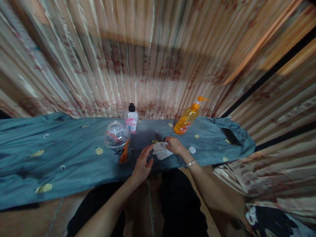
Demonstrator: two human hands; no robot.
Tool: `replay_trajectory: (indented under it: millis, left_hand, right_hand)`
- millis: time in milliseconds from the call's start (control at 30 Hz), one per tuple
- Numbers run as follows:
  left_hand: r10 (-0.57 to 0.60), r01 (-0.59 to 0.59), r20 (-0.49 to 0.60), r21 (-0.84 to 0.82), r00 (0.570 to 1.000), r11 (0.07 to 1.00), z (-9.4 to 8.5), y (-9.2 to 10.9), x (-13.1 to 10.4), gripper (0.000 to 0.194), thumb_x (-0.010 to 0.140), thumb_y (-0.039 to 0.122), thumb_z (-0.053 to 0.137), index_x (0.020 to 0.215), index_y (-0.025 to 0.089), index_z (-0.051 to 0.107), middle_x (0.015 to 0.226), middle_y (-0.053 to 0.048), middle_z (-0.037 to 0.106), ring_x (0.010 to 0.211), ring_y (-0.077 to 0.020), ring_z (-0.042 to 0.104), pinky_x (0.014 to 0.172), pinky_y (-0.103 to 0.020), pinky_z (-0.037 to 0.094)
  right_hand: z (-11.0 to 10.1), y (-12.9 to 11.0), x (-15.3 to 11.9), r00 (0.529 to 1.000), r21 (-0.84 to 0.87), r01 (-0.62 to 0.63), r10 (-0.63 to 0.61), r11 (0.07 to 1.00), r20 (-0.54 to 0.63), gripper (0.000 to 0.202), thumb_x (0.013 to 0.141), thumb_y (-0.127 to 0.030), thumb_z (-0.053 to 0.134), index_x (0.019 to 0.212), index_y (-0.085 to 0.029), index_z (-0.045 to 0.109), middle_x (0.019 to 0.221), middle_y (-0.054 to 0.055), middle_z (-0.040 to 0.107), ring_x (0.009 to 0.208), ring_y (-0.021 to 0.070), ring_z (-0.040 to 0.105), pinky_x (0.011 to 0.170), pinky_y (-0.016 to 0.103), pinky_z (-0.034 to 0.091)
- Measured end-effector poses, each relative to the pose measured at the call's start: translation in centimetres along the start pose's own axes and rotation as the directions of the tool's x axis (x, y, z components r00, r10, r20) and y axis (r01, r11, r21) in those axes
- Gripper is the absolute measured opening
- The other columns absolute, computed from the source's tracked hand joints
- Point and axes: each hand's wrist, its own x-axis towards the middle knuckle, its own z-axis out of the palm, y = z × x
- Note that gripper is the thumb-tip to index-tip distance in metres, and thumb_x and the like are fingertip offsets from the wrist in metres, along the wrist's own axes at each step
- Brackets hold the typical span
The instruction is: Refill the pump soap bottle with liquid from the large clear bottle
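A thin white sheet, like a tissue or cloth, lies spread on the covered table in front of me. My right hand has its fingers curled and pinches the sheet's right side. At the left edge is my left hand, fingers stretched out and thumb apart; whether the fingertips touch the sheet I cannot tell. Left of it stands a clear plastic cup with a domed lid and an orange and black print. A white round cap lies just right of my right wrist.
Behind the cup stands a clear bottle with a black top and pink label. An orange pump bottle stands at the back right. A black phone lies near the right end of the green tablecloth. A pleated curtain hangs behind.
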Motion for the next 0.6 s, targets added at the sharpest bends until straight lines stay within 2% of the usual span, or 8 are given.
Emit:
replay_trajectory:
  millis: [67,133,267,367,433,500,600]
  left_hand:
    - [-0.011,0.011,0.016,0.013,1.000,1.000,-0.5,0.1,-0.6,0.059,0.089,0.008,0.060,0.144,0.025,0.070,0.153,-0.014,0.071,0.145,-0.0301,0.068,0.121,-0.053,0.057]
    - [-0.022,0.022,0.021,0.030,1.000,0.999,-1.1,0.1,-1.1,0.059,0.088,0.008,0.060,0.144,0.024,0.070,0.153,-0.015,0.071,0.146,-0.0306,0.067,0.124,-0.055,0.054]
    - [-0.033,0.032,0.017,0.064,0.999,0.997,-2.6,-0.1,-1.4,0.058,0.091,0.010,0.059,0.146,0.024,0.068,0.154,-0.015,0.070,0.145,-0.0300,0.068,0.121,-0.054,0.057]
    - [-0.027,0.026,0.013,0.089,1.000,0.996,-3.4,-0.1,-1.6,0.058,0.093,0.012,0.057,0.149,0.024,0.065,0.151,-0.016,0.071,0.139,-0.0285,0.073,0.113,-0.051,0.063]
    - [-0.014,0.012,0.014,0.109,1.000,0.994,-3.8,-0.1,-1.8,0.057,0.094,0.013,0.056,0.149,0.023,0.063,0.147,-0.017,0.073,0.132,-0.0278,0.076,0.107,-0.050,0.066]
    - [0.006,-0.009,0.018,0.135,1.000,0.991,-4.0,0.1,-2.2,0.054,0.095,0.013,0.055,0.147,0.022,0.064,0.141,-0.017,0.075,0.123,-0.0270,0.080,0.100,-0.047,0.069]
    - [0.056,-0.060,0.027,0.185,0.998,0.981,-4.3,0.8,-2.7,0.048,0.096,0.014,0.054,0.141,0.022,0.067,0.130,-0.015,0.079,0.113,-0.0256,0.083,0.092,-0.044,0.071]
  right_hand:
    - [-0.9,-0.9,-0.8,1.000,0.007,0.024,-0.023,1.000,-0.018,0.020,0.088,-0.007,0.069,0.100,-0.019,0.078,0.092,0.008,0.082,0.092,0.0243,0.077,0.085,0.030,0.053]
    - [-1.8,-1.8,-1.5,0.997,0.032,0.062,-0.061,0.998,-0.053,0.016,0.091,-0.013,0.070,0.103,-0.021,0.077,0.087,0.003,0.079,0.083,0.0209,0.073,0.079,0.028,0.049]
    - [-2.7,-2.5,-1.2,0.989,0.079,0.086,-0.076,0.993,-0.129,0.012,0.096,-0.025,0.069,0.103,-0.023,0.078,0.085,-0.001,0.078,0.078,0.0191,0.069,0.074,0.026,0.049]
    - [-1.9,-1.7,-0.3,0.988,0.079,0.023,-0.010,0.997,-0.157,0.012,0.093,-0.023,0.070,0.102,-0.022,0.078,0.086,0.000,0.080,0.080,0.0202,0.073,0.075,0.028,0.054]
    - [-1.0,-1.0,0.0,0.986,0.055,-0.042,0.050,0.998,-0.161,0.017,0.088,-0.017,0.075,0.104,-0.022,0.079,0.088,0.003,0.083,0.085,0.0237,0.078,0.080,0.031,0.059]
    - [-0.1,-0.4,-0.1,0.981,0.030,-0.088,0.092,0.996,-0.171,0.029,0.084,-0.012,0.079,0.112,-0.020,0.080,0.104,0.011,0.086,0.102,0.0293,0.082,0.092,0.037,0.062]
    - [0.8,-0.4,-0.7,0.978,0.008,-0.101,0.101,0.995,-0.183,0.035,0.090,-0.012,0.076,0.125,-0.018,0.079,0.133,0.019,0.082,0.128,0.0329,0.078,0.113,0.043,0.059]
